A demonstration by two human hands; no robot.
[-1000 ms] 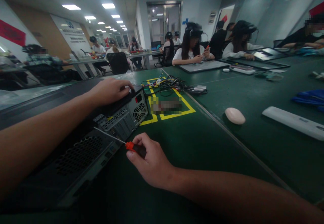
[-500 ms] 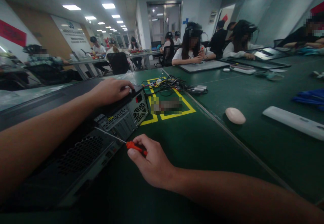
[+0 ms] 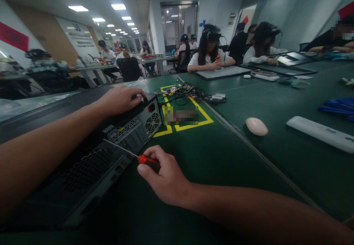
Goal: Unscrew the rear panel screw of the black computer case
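A black desktop computer case (image 3: 91,164) lies on its side to the left, its grey metal rear panel (image 3: 134,130) with fan grille turned toward the right. My left hand (image 3: 124,99) grips the top of the case near the rear edge, fingers bent over it. In my right hand (image 3: 166,176) is a screwdriver (image 3: 143,159) with an orange and black handle, held between thumb and fingers. Its thin shaft points left, the tip reaching the edge of the rear panel. Whether the tip sits in a screw is too small to tell.
Beyond the case lies a tangle of cables (image 3: 190,92) by yellow tape marks (image 3: 193,126) and a blurred-out object (image 3: 182,116). A pale computer mouse (image 3: 256,126) and a long white bar (image 3: 320,132) rest on the green table (image 3: 221,156). Several people work behind.
The screwdriver handle has turned in my right hand, showing more black now. My right thumb and fingers have shifted slightly; my left hand and the case stay in place.
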